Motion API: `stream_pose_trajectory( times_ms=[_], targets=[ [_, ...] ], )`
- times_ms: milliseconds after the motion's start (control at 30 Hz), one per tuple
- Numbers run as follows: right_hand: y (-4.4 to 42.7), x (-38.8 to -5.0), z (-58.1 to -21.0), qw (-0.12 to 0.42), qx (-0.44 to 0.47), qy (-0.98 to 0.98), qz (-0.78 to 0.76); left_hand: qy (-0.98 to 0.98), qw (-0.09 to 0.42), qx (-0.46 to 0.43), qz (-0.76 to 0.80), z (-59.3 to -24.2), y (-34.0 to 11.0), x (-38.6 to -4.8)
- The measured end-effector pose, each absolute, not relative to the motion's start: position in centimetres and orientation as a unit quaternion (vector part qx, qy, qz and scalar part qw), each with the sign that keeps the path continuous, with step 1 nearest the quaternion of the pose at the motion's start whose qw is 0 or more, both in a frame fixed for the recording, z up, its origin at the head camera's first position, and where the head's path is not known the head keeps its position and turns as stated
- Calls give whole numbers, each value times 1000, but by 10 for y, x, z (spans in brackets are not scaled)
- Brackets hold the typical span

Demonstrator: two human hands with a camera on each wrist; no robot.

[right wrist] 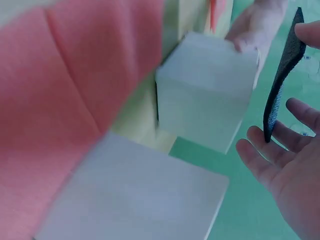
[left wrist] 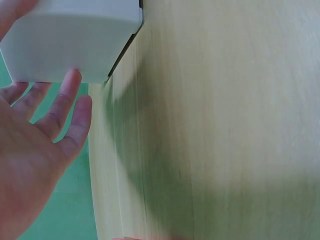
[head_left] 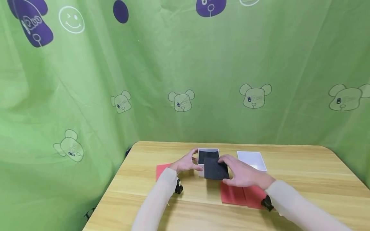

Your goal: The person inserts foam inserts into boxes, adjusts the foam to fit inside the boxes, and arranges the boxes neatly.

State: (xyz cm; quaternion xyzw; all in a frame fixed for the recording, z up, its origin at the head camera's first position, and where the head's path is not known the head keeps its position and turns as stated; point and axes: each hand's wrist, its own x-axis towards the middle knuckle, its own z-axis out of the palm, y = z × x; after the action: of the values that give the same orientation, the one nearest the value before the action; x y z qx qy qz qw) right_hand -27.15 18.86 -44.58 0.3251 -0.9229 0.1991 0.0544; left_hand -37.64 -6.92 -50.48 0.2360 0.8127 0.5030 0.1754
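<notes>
The right hand (head_left: pixel 240 171) pinches a dark sheet (head_left: pixel 215 169) between thumb and fingers, holding it slightly bowed, in front of the white box (head_left: pixel 201 170). The left hand (head_left: pixel 185 163) grips the box's left side, thumb at the near corner. Handling the sheet well likely calls for a light pinch that adds no bend, its edges squared to the rim, and a steady left hand. The box stands near the counter's (head_left: pixel 312 179) far edge; the white lid (head_left: pixel 251 159) and red sheets (head_left: pixel 233 194) crowd the right hand, leaving the near side roomier.
</notes>
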Motion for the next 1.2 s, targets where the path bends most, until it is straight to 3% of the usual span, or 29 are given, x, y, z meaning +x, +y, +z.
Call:
stream_pose_trajectory(
  times_ms=[267, 600, 1200],
  targets=[
    [186, -306, -434, 48, 315, -930, 180, 807, 174, 236, 513, -508, -68, -379],
    [176, -342, -445, 51, 334, -927, 166, 797, 184, 239, 524, -506, -69, -379],
    [169, -351, -447, 15, 326, -922, 209, 797, 181, 238, 524, -504, -69, -378]
  ],
)
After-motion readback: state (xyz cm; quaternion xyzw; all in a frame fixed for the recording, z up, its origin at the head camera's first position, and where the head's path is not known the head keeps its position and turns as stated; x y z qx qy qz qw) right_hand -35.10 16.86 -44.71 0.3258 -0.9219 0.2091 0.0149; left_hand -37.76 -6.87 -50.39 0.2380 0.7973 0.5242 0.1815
